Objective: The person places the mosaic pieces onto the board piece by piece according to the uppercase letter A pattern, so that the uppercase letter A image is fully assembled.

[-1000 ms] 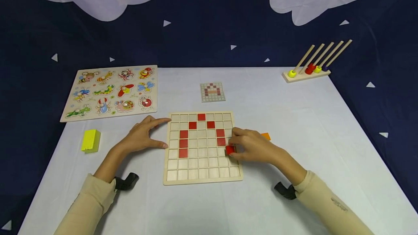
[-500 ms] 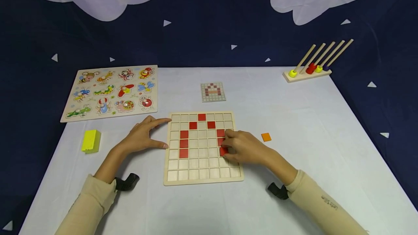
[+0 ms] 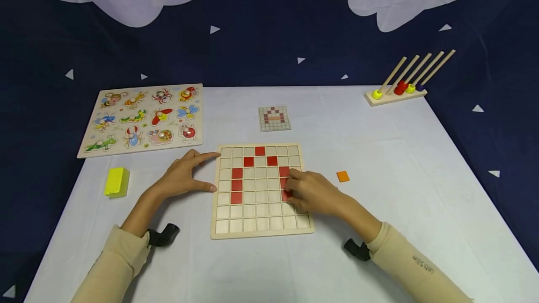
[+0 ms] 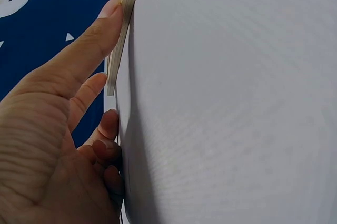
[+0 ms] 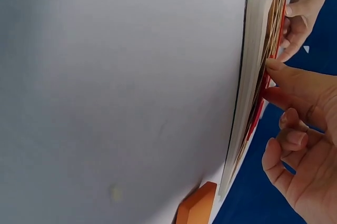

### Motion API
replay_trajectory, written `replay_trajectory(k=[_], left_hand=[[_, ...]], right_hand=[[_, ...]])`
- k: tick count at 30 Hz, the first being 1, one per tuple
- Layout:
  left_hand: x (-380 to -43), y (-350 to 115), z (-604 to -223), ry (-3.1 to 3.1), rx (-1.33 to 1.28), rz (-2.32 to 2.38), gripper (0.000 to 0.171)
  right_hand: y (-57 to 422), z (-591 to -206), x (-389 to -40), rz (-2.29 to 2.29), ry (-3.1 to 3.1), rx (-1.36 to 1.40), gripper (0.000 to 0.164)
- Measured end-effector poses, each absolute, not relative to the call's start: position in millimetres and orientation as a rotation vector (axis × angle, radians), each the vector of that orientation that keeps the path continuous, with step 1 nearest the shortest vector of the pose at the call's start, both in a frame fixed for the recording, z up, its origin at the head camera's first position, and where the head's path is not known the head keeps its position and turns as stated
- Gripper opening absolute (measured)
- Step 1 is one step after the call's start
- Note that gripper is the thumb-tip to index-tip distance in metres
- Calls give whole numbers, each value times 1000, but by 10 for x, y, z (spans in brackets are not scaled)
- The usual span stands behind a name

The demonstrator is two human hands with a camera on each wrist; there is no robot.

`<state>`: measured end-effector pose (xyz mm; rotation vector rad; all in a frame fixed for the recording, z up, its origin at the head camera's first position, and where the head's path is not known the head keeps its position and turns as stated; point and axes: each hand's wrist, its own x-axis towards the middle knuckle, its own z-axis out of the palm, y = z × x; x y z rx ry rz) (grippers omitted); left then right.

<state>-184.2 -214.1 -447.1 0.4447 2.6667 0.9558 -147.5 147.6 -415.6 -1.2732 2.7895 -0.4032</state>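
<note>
A square wooden grid board (image 3: 256, 234) lies on the table with several red tiles set in its cells. My left hand (image 3: 182, 176) rests at the board's left edge, thumb and index finger spread and touching the frame. On the board's right side, my right hand (image 3: 315, 192) holds a red tile (image 3: 286, 196) between thumb and index finger, at a cell just below two other red tiles. That tile is partly covered by the fingers, and it looks flat in the cell. In the right wrist view the thumb and index fingertips meet the red tile at the board's surface.
An orange tile (image 3: 343, 176) lies right of the board. Behind the board is a small pattern card (image 3: 274, 119). An insect peg puzzle (image 3: 141, 119) and a yellow block (image 3: 117, 182) are at the left. A bead-and-rod counting stand (image 3: 396, 99) stands at the back right.
My right hand has moved left, bringing the red tile from the board's right edge down into the cell under the other red tiles. The left hand stays in place.
</note>
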Motion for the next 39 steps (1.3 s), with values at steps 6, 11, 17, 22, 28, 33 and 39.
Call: replay_trajectory(k=[6,11,17,22,28,33,39], left_hand=[[-1844,-2140,-4475,2669,447,960,94],[-1840,-2142,-4482,2675,442,953,94],[-1837,-2142,-4494,2684,446,948,94],[-1841,-2142,-4486,2682,455,949,94],[-1844,-2147,-4477,2684,455,948,94],[-1835,-2144,-4469,2685,462,953,93],[-1830,-2134,-4460,2689,469,953,92]], right_hand=[[1518,-4133,-1450,-448,2794,-1253,17],[1678,-4065,-1442,-549,2760,-1133,22],[1963,-4006,-1419,-604,2751,-1020,24],[2196,-4011,-1349,-608,2772,-962,24],[2374,-4078,-1277,-574,2796,-981,26],[2462,-4129,-1251,-570,2820,-1024,27],[2532,-4188,-1233,-568,2862,-1069,26]])
